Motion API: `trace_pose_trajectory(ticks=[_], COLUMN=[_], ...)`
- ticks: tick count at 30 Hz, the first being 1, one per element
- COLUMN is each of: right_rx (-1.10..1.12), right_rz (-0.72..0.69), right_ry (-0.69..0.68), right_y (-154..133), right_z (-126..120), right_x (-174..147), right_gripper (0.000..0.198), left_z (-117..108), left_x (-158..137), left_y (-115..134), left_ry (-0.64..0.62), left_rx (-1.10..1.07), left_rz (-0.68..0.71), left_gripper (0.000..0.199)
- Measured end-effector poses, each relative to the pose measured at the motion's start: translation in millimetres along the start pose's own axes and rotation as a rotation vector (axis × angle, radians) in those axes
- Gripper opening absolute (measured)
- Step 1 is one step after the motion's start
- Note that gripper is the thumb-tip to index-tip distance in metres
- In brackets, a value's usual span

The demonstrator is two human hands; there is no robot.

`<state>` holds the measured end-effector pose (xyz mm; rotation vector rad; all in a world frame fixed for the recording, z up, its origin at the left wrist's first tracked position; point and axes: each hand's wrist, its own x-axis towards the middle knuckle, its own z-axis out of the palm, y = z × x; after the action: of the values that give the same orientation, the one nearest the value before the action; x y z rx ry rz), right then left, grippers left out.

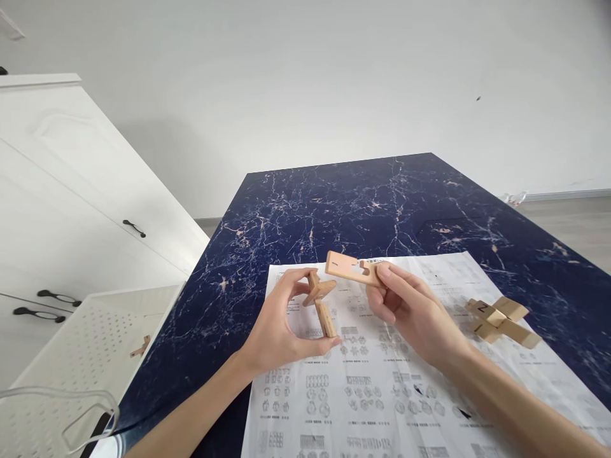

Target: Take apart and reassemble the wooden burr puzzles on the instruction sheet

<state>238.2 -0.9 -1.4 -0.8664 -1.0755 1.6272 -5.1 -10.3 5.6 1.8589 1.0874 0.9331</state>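
Note:
My left hand [281,324] pinches a small assembly of crossed wooden puzzle pieces [323,305] between thumb and fingers, one piece running lengthwise and another set across it. In my right hand [415,305] is a flat, light wooden puzzle piece [342,264] with a cut-out in its middle and a dark mark near its far end. Thumb and fingers grip it by its right end. The flat piece is just above and to the right of the assembly; whether they touch I cannot tell. Both are held over a printed instruction sheet [324,372].
An assembled wooden cross puzzle [499,320] with printed marks rests on the sheet's right side. The sheet covers the near part of a dark blue marbled table [329,210]. At left stand a white cabinet [90,191] and a perforated white surface [71,356] holding another wooden piece [140,347] and a clear cable [57,392].

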Motion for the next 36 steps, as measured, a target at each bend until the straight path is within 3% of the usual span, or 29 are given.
trace_pose_trajectory(ticks=[5, 12, 18, 26, 36], right_rx=[-0.284, -0.669, -0.752, -0.939, -1.094], right_rz=[-0.055, -0.041, -0.058, -0.163, -0.269], right_ry=[0.159, 0.052, -0.025, 0.068, 0.084], right_y=[4, 13, 17, 24, 30], right_z=[3, 11, 13, 10, 11], right_x=[2, -3, -4, -4, -6], right_gripper=[0.043, 0.041, 0.036, 0.029, 0.029], left_z=[1, 2, 2, 3, 3], left_x=[-1, -4, -4, -5, -6], left_y=[-2, 0, 1, -2, -2], left_ry=[0.037, 0.041, 0.035, 0.036, 0.022], left_rx=[0.002, 0.034, 0.048, 0.043, 0.059], left_rz=[-0.022, -0.040, -0.038, -0.003, 0.007], left_gripper=[0.088, 0.088, 0.090, 0.090, 0.091])
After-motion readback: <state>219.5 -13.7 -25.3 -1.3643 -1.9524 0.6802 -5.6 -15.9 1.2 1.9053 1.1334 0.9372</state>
